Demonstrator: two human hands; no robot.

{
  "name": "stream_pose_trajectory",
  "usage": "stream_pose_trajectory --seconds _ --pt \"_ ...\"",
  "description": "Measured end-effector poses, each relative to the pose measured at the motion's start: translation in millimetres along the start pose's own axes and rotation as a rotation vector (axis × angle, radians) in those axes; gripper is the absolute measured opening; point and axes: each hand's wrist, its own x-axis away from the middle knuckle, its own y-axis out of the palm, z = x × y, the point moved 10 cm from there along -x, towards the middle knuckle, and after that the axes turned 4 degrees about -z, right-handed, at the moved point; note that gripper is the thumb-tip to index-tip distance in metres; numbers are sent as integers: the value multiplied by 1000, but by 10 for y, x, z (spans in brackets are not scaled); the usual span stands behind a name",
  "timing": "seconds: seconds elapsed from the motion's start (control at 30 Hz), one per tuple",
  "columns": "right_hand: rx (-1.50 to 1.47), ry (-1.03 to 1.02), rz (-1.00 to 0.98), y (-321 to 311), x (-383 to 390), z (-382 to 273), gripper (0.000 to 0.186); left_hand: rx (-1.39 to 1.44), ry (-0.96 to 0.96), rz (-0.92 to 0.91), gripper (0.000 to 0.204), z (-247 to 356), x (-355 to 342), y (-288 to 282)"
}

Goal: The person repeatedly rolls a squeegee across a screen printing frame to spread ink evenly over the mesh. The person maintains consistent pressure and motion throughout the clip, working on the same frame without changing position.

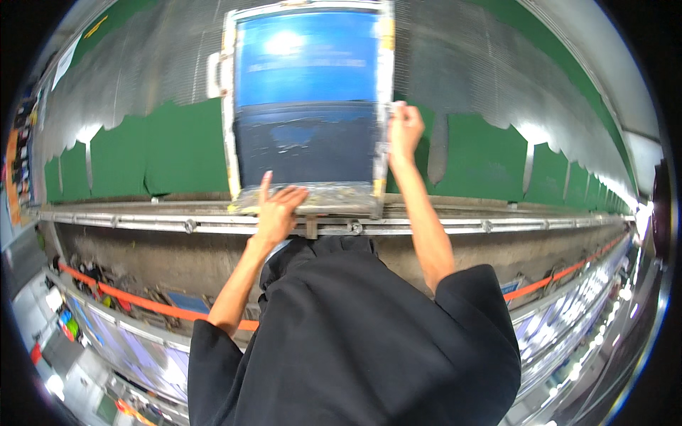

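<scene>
A screen printing frame (386, 64) lies in front of me, with bright blue mesh (305, 78) in its far part. Dark ink (305, 160) covers the near part of the mesh, with a ragged blue patch showing through. My left hand (280, 209) rests on the frame's stained near edge, fingers stretched out and spread, holding nothing. At the right rail my right hand (405, 131) is closed around the frame's side, near a small pale part at the fingertips. What exactly sits inside that grip is hidden.
Under the frame runs a long green table (177, 153) with grey, worn-looking coating on its far part. A metal rail (440, 226) with bolts follows its near edge. Behind me stretch an orange bar (153, 302) and another long table (568, 319). A pale handle (214, 74) sticks out of the frame's left side.
</scene>
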Motion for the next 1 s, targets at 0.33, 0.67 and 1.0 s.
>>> stream_pose_trajectory --seconds 0.33,0.67,1.0 --pt "-3 129 54 2553 1343 -457 44 -57 -57 -4 58 -2239 1189 -1168" --pt "247 129 60 3063 1575 -461 45 -12 -9 -44 52 -2742 1399 -1332" --pt "795 -289 24 3088 1751 -1504 56 -78 -41 -282 57 -3319 1357 -1604"
